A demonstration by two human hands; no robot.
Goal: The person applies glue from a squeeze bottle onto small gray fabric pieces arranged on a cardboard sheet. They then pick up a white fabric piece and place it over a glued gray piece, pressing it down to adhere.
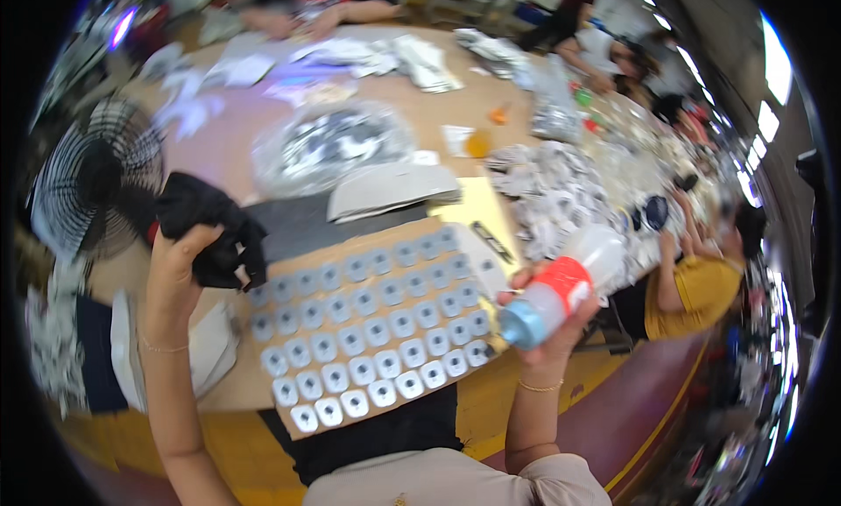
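My left hand [186,252] is raised at the left, its fingers closed on a crumpled black cloth [219,230]. At the right, my right hand [554,331] is wrapped round a clear plastic bottle [561,291] with a red label. The bottle is tilted, its light blue cap pointing down and left toward a cardboard sheet [337,405]. Rows of small pale patches [383,392] with dark centres lie on that sheet, in front of my body. The bottle's cap is close to the sheet's right edge; I cannot tell whether it touches.
Behind the sheet lie a stack of grey-white pieces [394,189] and a plastic bag of pieces [337,147]. A yellow sheet [477,212] and a heap of printed cloth pieces [561,195] are to the right. A fan [98,177] stands at left. Other people sit around the table.
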